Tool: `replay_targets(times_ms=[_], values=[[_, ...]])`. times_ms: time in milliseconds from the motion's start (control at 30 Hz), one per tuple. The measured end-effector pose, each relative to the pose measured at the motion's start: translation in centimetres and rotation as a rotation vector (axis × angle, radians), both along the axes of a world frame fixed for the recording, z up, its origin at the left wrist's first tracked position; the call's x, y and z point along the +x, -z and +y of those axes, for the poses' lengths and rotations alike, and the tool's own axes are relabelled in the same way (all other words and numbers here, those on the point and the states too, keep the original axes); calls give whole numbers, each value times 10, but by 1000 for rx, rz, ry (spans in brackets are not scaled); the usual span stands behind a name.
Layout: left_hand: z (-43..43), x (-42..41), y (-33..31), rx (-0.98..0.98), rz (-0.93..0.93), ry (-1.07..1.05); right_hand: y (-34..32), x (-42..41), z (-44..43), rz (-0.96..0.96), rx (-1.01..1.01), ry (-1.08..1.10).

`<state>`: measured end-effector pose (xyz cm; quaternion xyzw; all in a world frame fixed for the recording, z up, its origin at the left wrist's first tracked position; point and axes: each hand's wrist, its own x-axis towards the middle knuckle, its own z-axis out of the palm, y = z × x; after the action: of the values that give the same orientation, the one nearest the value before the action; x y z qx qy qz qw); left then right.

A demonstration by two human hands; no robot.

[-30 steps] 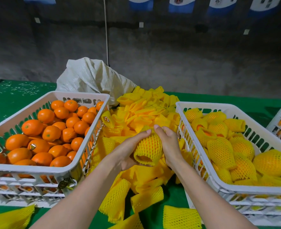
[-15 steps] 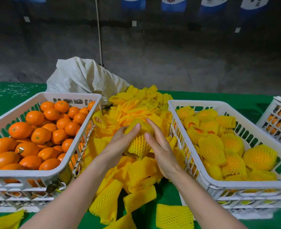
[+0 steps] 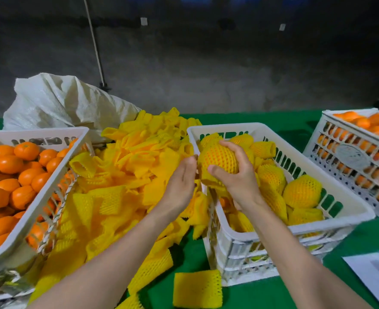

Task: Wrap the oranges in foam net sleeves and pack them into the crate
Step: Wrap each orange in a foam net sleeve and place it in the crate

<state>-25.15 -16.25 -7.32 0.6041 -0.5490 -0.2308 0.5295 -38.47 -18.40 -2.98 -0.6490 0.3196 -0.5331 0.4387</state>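
Left hand [image 3: 179,181] and right hand [image 3: 235,175] were bare. Left forearm [image 3: 108,259] and right forearm [image 3: 295,259] were slim and bare as far as the bottom of the view; the fingernails looked short.

White sack [image 3: 57,101] slumped at the back of the green bench [image 3: 251,295], a white sheet [image 3: 376,275] down at the near right edge, a thin pole [image 3: 95,44] slanting before the grey wall [image 3: 206,63] behind.
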Motion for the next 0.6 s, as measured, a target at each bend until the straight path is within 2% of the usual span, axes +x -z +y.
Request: replay_targets(times_ms=[33, 133, 233, 300, 400, 467, 533, 600], values=[[-2, -9, -1, -43, 0, -19, -1, -9, -11, -9, 18, 53], [-8, -42, -3, -54, -241, 54, -2, -34, -46, 63, 21, 236], [-17, -52, 4, -14, -456, 110, 0, -54, -86, 323, 58, 398], [-18, -53, 6, -13, -455, 82, 6, -62, -108, 572, 102, 476], [-16, -50, 7, -7, -469, 72, 23, -68, -131, 869, 162, 435], [-15, -49, 5, 1, -485, 75, 33, -71, -138, 967, 216, 356], [-14, -50, 3, 14, -473, 84, 35, -72, -138, 1041, 239, 372], [-9, -50, -1, 39, -409, 104, 30, -69, -131, 1118, 143, 441]])
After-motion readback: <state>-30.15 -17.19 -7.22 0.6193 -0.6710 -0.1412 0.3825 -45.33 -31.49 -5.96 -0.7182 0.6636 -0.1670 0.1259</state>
